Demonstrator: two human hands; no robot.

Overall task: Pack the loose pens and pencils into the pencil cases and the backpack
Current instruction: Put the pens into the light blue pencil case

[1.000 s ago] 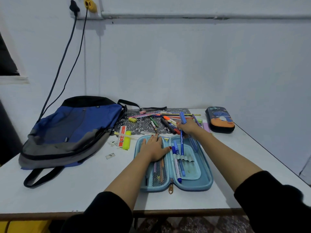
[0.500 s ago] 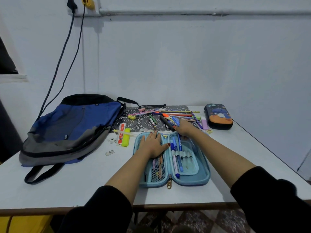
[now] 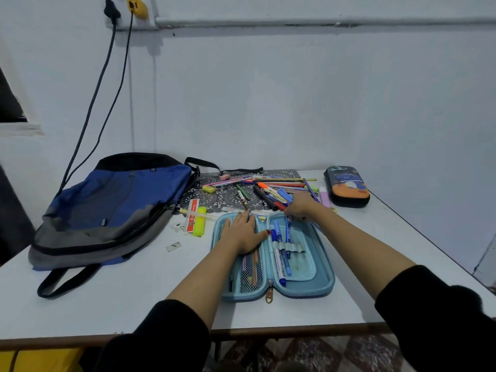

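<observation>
Now left hand (image 3: 241, 233) flat on open case (image 3: 327, 280); right hand (image 3: 300, 206) fingers pinch blue pen (image 3: 288, 236) at far rim.

white table (image 3: 134, 299), pale wall (image 3: 295, 103)

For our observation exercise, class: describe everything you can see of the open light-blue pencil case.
The light-blue pencil case lies unzipped, spread flat on the table, zip pull at its near end. Its shell looks moulded. The left half's mesh pocket covers pencils; the right half's elastic loops hold blue pens. The left hand rests flat on the mesh; the right hand pinches a blue pen at the far rim.
</observation>
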